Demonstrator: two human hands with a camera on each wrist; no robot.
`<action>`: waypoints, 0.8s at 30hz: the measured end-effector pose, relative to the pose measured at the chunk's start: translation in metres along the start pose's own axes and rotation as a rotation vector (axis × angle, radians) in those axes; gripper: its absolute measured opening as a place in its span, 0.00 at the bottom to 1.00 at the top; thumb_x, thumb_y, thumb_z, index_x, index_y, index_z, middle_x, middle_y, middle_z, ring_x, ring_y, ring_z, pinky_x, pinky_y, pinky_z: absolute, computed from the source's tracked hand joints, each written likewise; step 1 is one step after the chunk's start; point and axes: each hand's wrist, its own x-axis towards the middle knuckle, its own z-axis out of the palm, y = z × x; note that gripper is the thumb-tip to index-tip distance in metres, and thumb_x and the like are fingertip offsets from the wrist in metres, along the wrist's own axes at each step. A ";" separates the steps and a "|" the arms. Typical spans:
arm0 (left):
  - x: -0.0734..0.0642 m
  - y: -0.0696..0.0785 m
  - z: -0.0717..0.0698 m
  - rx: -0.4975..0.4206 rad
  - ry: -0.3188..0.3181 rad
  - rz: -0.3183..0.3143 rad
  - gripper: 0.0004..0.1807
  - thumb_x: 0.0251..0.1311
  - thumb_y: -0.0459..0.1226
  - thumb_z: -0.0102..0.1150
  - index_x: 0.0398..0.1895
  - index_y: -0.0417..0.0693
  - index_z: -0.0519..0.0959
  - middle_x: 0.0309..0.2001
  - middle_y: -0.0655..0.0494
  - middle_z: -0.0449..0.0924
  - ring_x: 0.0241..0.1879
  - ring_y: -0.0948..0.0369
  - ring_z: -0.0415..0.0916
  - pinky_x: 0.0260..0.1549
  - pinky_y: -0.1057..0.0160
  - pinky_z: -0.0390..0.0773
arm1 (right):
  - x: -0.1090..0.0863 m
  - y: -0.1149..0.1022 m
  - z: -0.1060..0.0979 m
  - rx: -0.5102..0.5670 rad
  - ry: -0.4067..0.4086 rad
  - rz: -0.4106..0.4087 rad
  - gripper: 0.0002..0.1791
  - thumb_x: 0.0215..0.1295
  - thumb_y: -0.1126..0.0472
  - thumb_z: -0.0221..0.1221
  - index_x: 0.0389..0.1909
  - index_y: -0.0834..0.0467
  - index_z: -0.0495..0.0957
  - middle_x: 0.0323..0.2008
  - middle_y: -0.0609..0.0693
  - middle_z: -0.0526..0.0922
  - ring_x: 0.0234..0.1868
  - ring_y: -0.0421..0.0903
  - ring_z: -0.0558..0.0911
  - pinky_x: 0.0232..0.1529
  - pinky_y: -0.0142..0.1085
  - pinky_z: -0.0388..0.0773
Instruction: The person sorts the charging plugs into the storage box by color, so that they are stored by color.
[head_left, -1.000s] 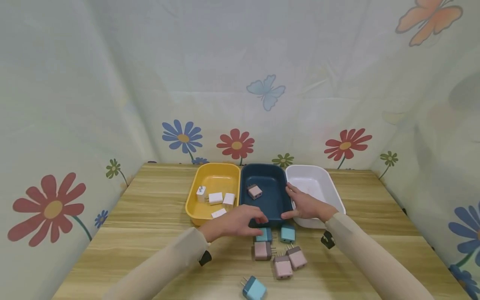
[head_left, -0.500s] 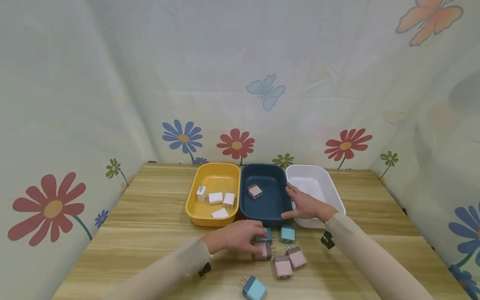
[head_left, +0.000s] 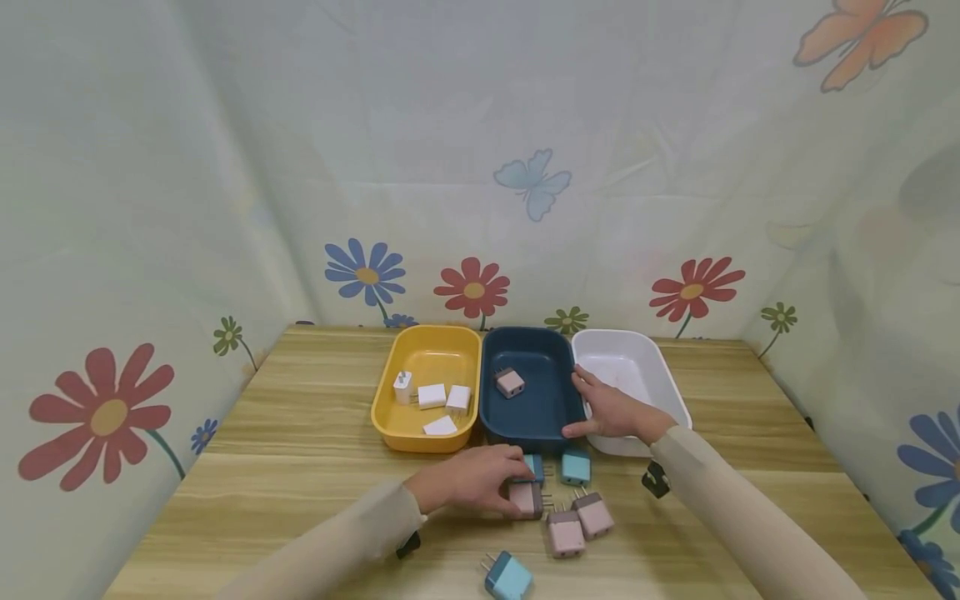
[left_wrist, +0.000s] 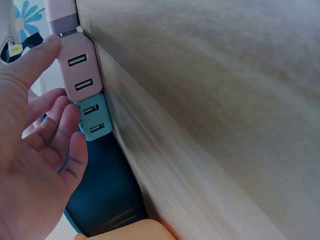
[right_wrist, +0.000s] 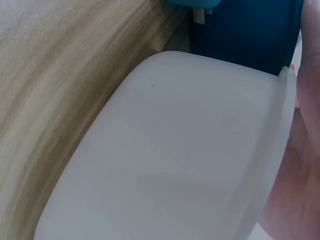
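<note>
My left hand reaches over the front of the table, its thumb and forefinger on opposite sides of a pink USB charger, pinching it. Against that charger lies a light-blue charger, partly hidden by my fingers in the head view. My right hand rests over the adjoining rims of the dark blue bin and the white bin, fingers fairly straight. Inside the blue bin sits one pink charger. Two more pink chargers, one here, lie to the right of my left hand.
At left, a yellow bin holds several white chargers. One light-blue charger stands before the blue bin, another near the front edge. Patterned cloth hangs behind the wooden table.
My left hand has come down and toward me from above the blue bin's front edge onto the pink charger. My right hand stays where it was.
</note>
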 end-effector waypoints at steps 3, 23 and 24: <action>0.000 0.000 0.001 -0.008 -0.002 0.001 0.26 0.55 0.56 0.62 0.55 0.58 0.77 0.42 0.68 0.70 0.37 0.72 0.66 0.36 0.75 0.70 | 0.000 -0.001 -0.001 0.007 -0.009 0.012 0.61 0.51 0.36 0.65 0.71 0.70 0.45 0.73 0.64 0.42 0.70 0.61 0.53 0.65 0.54 0.56; 0.000 0.009 0.002 0.042 -0.014 -0.018 0.27 0.52 0.58 0.63 0.53 0.57 0.78 0.43 0.70 0.72 0.35 0.73 0.67 0.34 0.74 0.71 | 0.000 0.000 -0.003 0.012 -0.012 0.001 0.61 0.51 0.36 0.65 0.71 0.70 0.45 0.73 0.65 0.42 0.70 0.61 0.53 0.65 0.54 0.56; 0.000 0.009 0.003 0.046 -0.018 -0.019 0.27 0.52 0.58 0.63 0.53 0.57 0.78 0.43 0.70 0.72 0.35 0.73 0.67 0.34 0.73 0.71 | 0.000 0.000 -0.003 0.011 -0.011 -0.002 0.61 0.51 0.36 0.65 0.71 0.70 0.45 0.72 0.65 0.42 0.70 0.61 0.54 0.65 0.54 0.56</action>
